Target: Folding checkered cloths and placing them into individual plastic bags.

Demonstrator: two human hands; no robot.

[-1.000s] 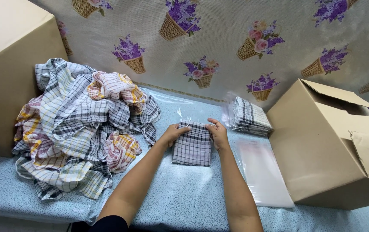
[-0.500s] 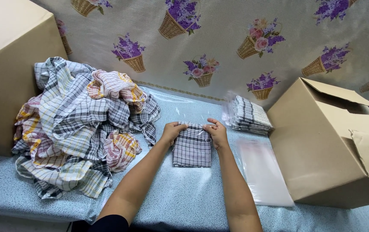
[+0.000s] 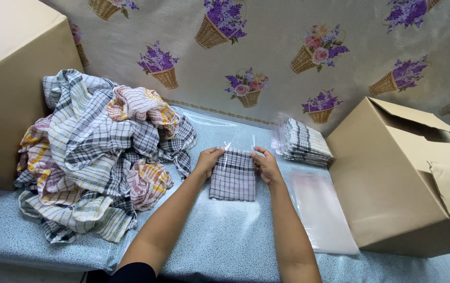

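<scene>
Folded checked cloth [image 3: 232,175] is lying flat at frame centre on the desk [image 3: 220,236], apparently inside a clear bag whose open mouth is sticking up at its top edge; film is hard to see, so not certain how far in it sits.

Left hand [image 3: 207,161] is pinching the top left corner of the cloth/bag, right hand [image 3: 266,166] is pinching the top right corner. Both closed on the edge, not clenched.

Handling, my read: cloth is light, soft, floppy, with no stiffness beyond the fold, so lifting by one corner is likely going to unfold it. Film is thin and slippery against fabric. Best hold is two-point at the top corners, or flat palm under the whole fold. Nothing fragile.

Around it:
- loose pile of checked cloths [image 3: 99,157], left of frame
- stack of bagged cloths [image 3: 306,142], right of centre, upper
- empty clear bags [image 3: 322,212] just right of the right forearm
- open carton [image 3: 408,178], right edge; another carton [image 3: 10,78], upper left
</scene>
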